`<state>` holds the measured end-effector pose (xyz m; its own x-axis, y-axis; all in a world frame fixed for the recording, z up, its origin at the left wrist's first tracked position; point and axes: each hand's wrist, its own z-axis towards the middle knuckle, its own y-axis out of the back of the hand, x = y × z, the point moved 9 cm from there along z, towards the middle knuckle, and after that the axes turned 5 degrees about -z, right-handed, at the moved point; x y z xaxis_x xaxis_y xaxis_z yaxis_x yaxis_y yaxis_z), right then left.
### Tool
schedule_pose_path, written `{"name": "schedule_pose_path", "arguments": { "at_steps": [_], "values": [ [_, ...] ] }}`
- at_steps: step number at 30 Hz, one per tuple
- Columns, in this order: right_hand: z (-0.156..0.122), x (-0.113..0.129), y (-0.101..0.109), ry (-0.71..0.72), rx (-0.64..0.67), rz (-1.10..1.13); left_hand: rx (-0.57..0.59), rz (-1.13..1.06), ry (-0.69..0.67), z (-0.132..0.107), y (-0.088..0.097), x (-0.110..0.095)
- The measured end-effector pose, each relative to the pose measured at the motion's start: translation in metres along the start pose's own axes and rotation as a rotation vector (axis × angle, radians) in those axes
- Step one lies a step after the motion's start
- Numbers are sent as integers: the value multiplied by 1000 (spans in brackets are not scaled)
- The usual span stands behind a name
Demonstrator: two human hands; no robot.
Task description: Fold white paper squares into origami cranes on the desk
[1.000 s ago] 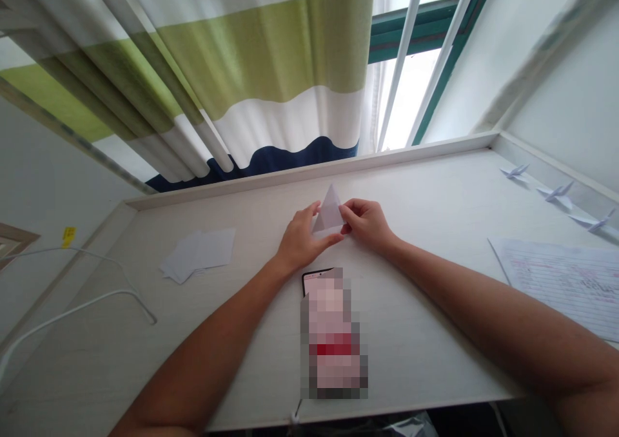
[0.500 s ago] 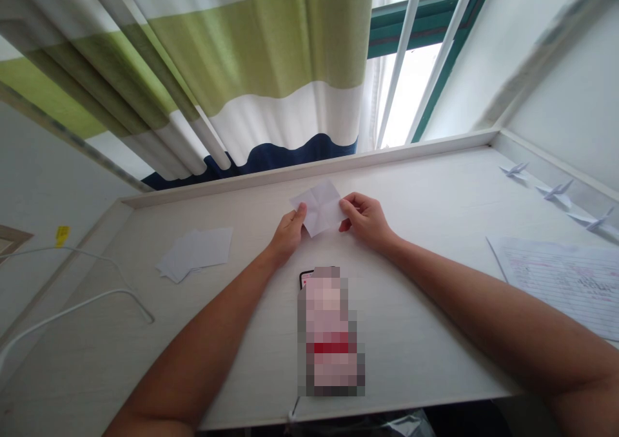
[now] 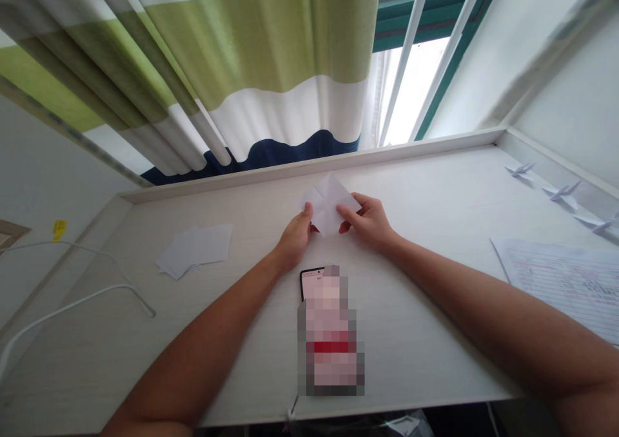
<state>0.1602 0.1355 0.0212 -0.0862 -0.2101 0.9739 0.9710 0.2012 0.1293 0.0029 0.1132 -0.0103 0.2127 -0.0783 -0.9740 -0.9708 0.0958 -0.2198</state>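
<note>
Between both hands is a small square sheet of white paper (image 3: 327,198) with crease lines across it, held a little above the desk. My left hand (image 3: 296,236) pinches its left edge, thumb on top and fingers beneath. At the right corner my right hand (image 3: 368,221) grips the sheet, its thumb lying on the face of the paper and its other fingers partly hidden behind. Below the hands lies a phone (image 3: 309,282), its screen mostly blurred out.
Several loose white paper squares (image 3: 203,250) lie at the left, near a white cable (image 3: 106,289). Several folded paper pieces (image 3: 563,192) line the right side, above a lined sheet with handwriting (image 3: 565,289). A raised rim (image 3: 251,180) edges the desk's back, before a curtain (image 3: 271,44).
The paper has turned so that one corner points away from me. My right thumb has moved farther onto the sheet, and my left hand has shifted slightly right.
</note>
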Motion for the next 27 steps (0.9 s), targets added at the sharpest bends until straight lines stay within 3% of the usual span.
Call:
{"name": "schedule_pose_path", "arguments": {
  "at_steps": [11, 17, 27],
  "values": [
    [9, -16, -5, -112, 92, 166, -59, -181, 10, 4, 10, -4],
    [10, -18, -5, -136, 112, 129, -73, -101, -22, 5, 21, -13],
    [9, -15, -5, -142, 161, 107, 122, 0, 116, 6, 22, -9]
  ]
}}
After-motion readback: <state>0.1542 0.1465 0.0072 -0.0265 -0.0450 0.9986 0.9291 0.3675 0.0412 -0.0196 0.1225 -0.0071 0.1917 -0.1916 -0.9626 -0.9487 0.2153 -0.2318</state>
